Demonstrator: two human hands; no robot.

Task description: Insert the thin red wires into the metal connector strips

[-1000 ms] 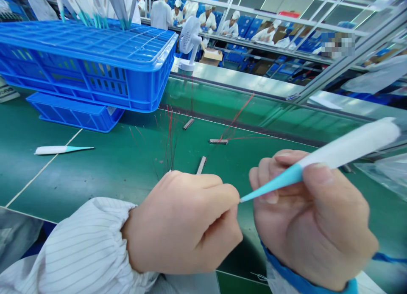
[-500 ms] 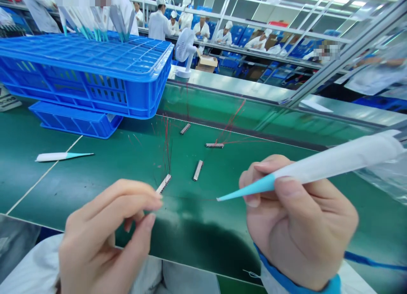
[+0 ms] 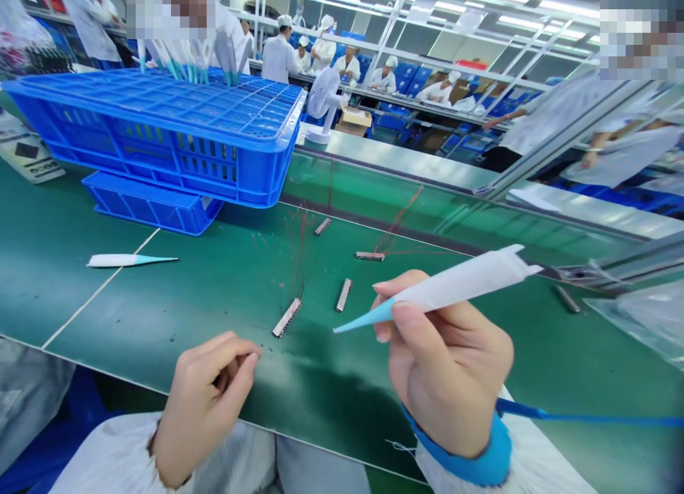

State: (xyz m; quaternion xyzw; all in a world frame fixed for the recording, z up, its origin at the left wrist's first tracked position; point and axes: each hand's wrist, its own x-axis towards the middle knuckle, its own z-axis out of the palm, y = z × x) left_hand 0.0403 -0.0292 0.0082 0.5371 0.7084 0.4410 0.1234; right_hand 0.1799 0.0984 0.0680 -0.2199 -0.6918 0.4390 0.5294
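Observation:
My right hand (image 3: 449, 358) grips a white and light-blue thermometer casing (image 3: 459, 280) between thumb and fingers, its thin tip pointing left and its open rear end to the upper right. Above the table's front edge, my left hand (image 3: 211, 398) is closed, thumb against forefinger; whatever is in the pinch is too small to see. Just beyond it lies a pale strip (image 3: 287, 318) with dark edges and fine red wires (image 3: 302, 244) fanning from it. Similar strips (image 3: 343, 295) (image 3: 370, 256) (image 3: 323, 227) lie farther back on the green table (image 3: 214, 301).
Another thermometer casing (image 3: 131, 260) lies at left. A large blue crate (image 3: 256, 170) with casings upright in its grid rests above a smaller blue bin (image 3: 154, 203). A white fan (image 3: 323, 105) stands behind. A blue strap (image 3: 588, 417) runs from my right wrist; a plastic bag (image 3: 646, 323) lies at right.
Both hands have drawn back and appear smaller. My left thumb and forefinger have closed together. The casing stays in my right hand, now farther left in view.

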